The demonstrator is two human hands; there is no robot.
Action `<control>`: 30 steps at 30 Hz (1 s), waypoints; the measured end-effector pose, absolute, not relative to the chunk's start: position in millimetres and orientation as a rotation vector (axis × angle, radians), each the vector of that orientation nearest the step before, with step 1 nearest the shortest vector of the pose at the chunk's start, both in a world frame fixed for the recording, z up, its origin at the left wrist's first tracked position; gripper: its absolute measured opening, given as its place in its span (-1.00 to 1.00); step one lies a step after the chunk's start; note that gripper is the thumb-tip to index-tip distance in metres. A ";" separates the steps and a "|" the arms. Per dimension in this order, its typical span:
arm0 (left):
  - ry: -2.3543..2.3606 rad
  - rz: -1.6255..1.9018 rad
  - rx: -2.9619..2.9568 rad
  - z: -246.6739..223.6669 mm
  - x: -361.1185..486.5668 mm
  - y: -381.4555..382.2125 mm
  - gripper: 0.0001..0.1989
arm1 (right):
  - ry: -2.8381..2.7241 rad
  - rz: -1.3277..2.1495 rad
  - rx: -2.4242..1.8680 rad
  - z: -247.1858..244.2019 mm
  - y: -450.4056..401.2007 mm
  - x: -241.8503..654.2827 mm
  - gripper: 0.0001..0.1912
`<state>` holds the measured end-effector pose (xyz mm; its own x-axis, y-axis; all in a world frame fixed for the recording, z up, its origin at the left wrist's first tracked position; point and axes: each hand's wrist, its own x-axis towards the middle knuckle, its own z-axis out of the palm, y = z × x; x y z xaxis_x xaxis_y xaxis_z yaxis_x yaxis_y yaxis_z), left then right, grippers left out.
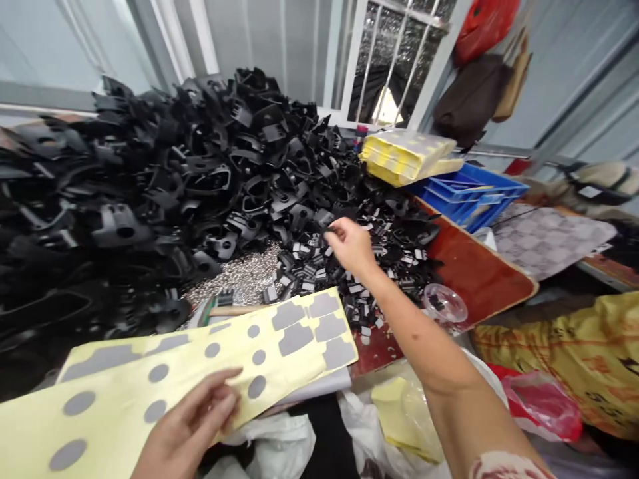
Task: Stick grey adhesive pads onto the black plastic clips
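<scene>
Yellow sheets: lower left, under our half-open left hand.
Black clips: centre, around our pinched right hand, its hold unclear.

The black parts at far left and the small clips look like matt plastic, the silvery bits shiny metal. Smooth, paper-like yellow sheets carry matt grey patches. At right, the reddish tabletop is glossy, the blue crate smooth plastic.
</scene>
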<state>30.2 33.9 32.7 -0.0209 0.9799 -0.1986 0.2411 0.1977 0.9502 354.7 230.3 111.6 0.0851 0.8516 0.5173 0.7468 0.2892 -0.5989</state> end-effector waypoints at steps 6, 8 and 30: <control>1.240 1.239 1.313 28.1 54.5 85.0 -0.21 | -1.375 1.372 -0.941 42.2 147.7 222.1 -0.80; 1.246 1.268 1.382 22.3 61.3 97.6 -0.22 | -1.160 1.543 -0.886 24.6 136.7 207.9 -0.71; 1.116 1.213 1.387 36.8 78.8 124.2 -0.27 | -1.256 1.457 -0.996 42.2 124.1 263.8 -0.74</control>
